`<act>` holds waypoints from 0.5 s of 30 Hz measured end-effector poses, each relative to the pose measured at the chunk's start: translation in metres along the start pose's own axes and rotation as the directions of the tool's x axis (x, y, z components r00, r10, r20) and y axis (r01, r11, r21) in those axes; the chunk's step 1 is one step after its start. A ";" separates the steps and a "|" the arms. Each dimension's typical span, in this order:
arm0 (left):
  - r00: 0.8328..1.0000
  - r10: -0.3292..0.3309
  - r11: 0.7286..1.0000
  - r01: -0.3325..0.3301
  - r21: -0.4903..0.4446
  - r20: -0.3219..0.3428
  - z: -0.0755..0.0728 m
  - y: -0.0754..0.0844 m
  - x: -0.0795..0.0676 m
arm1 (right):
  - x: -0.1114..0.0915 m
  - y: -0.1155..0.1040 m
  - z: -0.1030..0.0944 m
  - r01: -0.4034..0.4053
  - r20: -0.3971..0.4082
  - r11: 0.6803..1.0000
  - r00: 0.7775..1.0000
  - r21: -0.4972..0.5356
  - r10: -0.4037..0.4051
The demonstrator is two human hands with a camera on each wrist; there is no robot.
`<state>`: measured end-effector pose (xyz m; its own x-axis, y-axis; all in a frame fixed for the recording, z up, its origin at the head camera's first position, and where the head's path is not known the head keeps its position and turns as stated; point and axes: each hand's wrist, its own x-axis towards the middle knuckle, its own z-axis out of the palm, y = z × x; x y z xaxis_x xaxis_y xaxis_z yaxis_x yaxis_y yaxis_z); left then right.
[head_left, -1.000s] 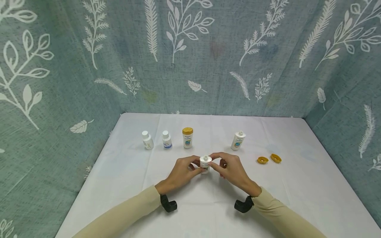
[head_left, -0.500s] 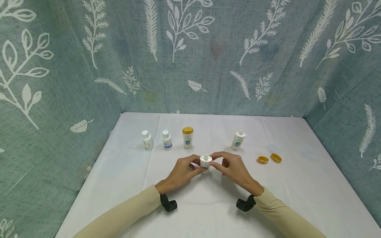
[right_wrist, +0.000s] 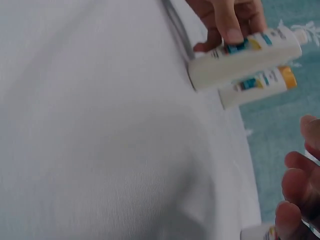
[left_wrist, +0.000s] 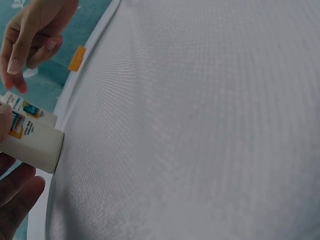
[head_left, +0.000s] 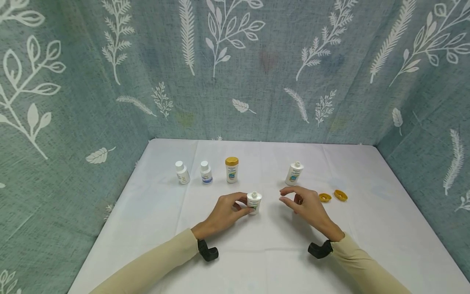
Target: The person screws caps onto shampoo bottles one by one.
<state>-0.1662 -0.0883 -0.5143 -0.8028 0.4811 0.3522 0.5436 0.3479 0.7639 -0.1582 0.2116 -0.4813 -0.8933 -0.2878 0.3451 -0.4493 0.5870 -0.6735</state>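
Note:
Upright on the white cloth stands an uncapped white bottle [head_left: 255, 198] with a narrow neck and a printed label. My left hand [head_left: 225, 212] pinches its lower part between thumb and fingers; the right wrist view also shows this bottle [right_wrist: 250, 62] in that grip. Off to the right, apart from the bottle, my right hand [head_left: 307, 207] hovers with loosely bent fingers and nothing visible between them. Two yellow caps lie just beyond it: the nearer cap [head_left: 324, 198] is partly covered by the hand, the farther cap [head_left: 340, 195] shows fully.
Behind, a second uncapped white bottle [head_left: 294, 174] stands at right. A bottle with a yellow cap [head_left: 231, 170] stands near the middle. Two small white-capped bottles, one with a blue band [head_left: 206, 173] and one plainer bottle [head_left: 182, 173], stand left. A patterned curtain [head_left: 257, 102] surrounds the table.
My right hand has let go of the bottle and moved right, toward the yellow caps. The left hand and the bottle it holds have stayed in place.

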 end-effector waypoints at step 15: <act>1.000 0.016 1.000 -0.016 -0.025 0.008 0.000 -0.002 0.000 | -0.018 0.047 -0.042 -0.113 -0.046 0.984 0.993 -0.142 0.107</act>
<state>-0.1671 -0.0893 -0.5163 -0.7919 0.4932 0.3600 0.5501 0.3203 0.7712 -0.1625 0.2760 -0.4919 -0.9349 -0.1881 0.3010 -0.3402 0.7168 -0.6087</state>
